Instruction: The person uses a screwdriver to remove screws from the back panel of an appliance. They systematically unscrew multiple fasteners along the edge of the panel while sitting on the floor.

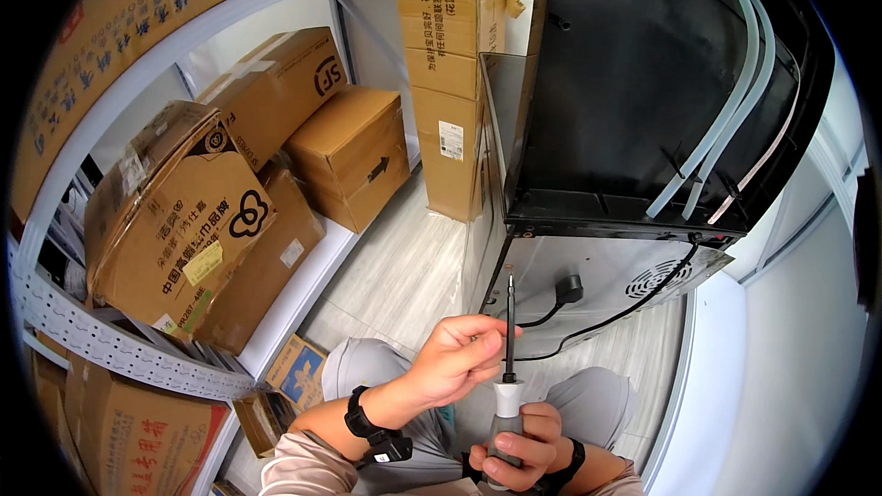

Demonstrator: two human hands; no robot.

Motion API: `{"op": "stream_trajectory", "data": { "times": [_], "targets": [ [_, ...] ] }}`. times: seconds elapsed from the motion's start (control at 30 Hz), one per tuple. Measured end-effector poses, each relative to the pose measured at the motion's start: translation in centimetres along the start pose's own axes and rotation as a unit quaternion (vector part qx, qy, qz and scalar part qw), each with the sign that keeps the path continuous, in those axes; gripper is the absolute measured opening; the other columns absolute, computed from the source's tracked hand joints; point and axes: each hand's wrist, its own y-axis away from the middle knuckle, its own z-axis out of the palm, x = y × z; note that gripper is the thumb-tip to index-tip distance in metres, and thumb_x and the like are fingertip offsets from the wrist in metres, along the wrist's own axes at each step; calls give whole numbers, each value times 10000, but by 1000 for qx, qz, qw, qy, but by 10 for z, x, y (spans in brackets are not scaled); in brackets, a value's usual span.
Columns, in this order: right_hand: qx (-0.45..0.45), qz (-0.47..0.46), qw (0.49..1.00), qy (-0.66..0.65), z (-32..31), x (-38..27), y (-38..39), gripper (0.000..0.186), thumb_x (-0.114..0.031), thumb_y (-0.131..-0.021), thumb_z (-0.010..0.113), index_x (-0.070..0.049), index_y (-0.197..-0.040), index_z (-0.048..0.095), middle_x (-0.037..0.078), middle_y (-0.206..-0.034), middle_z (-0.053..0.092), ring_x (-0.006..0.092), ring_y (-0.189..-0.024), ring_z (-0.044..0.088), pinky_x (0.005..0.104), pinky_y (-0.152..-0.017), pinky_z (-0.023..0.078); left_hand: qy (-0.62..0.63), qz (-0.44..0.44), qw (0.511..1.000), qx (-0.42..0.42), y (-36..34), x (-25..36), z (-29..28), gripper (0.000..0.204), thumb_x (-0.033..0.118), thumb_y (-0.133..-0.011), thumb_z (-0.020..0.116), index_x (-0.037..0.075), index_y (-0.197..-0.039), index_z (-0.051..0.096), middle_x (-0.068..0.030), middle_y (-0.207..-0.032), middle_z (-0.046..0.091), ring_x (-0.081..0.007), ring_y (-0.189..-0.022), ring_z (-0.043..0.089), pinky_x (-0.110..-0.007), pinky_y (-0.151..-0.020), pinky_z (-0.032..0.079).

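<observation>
A screwdriver [508, 397] with a grey handle, white collar and long dark shaft stands upright, tip upward. My right hand [525, 448] is wrapped round its handle. Beside the shaft, my left hand [457, 360] has its fingers curled in, and the index finger reaches to the shaft. Whether a small part sits between thumb and finger is hidden. Just beyond the tip is the metal lower panel [606, 262] of a tall black appliance [634, 92]. A black plug [570, 288] with its cord is fitted into that panel.
Pale hoses [726, 115] run down the appliance's black back. A black cable [634, 312] hangs in front of the vent [657, 278]. Shelving [129, 349] with cardboard boxes [184, 230] stands left. A tall carton [447, 129] stands behind, and a white wall [781, 386] lies right.
</observation>
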Motion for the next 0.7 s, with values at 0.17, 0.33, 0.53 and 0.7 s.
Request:
{"op": "stream_trajectory", "data": {
  "times": [0.17, 0.33, 0.53, 0.7],
  "targets": [
    [-7, 5, 1000, -9, -7, -1, 7, 433, -110, -660, 765, -225, -1032, 576, 9, -1153, 560, 166, -739, 481, 272, -591, 430, -45, 2, 999, 17, -5, -7, 6, 211, 179, -946, 599, 2, -1052, 639, 43, -674, 488, -40, -526, 286, -209, -478, 231],
    [-21, 23, 999, -11, -9, 2, 7, 402, -112, -692, 775, -192, -1041, 590, 28, -1137, 575, 177, -771, 512, 274, -589, 454, -78, 23, 996, 43, -7, -9, 3, 238, 247, -940, 609, 29, -1022, 659, 49, -634, 460, -51, -550, 306, -208, -493, 246],
    [-11, 27, 1000, 1, -12, 3, 7, 398, -127, -705, 781, -188, -1049, 591, 28, -1136, 577, 180, -797, 520, 273, -594, 454, -81, 27, 995, 53, -8, -10, 2, 217, 223, -946, 596, 27, -1024, 649, 59, -596, 421, -51, -525, 308, -213, -488, 271],
    [-19, 27, 999, -8, -13, 3, 8, 378, -133, -710, 783, -185, -1036, 599, 29, -1135, 577, 179, -800, 519, 273, -596, 452, -71, 37, 994, 69, -9, -13, 3, 184, 156, -955, 582, -4, -1032, 632, 63, -578, 419, -38, -486, 279, -213, -463, 213]
  ]
}}
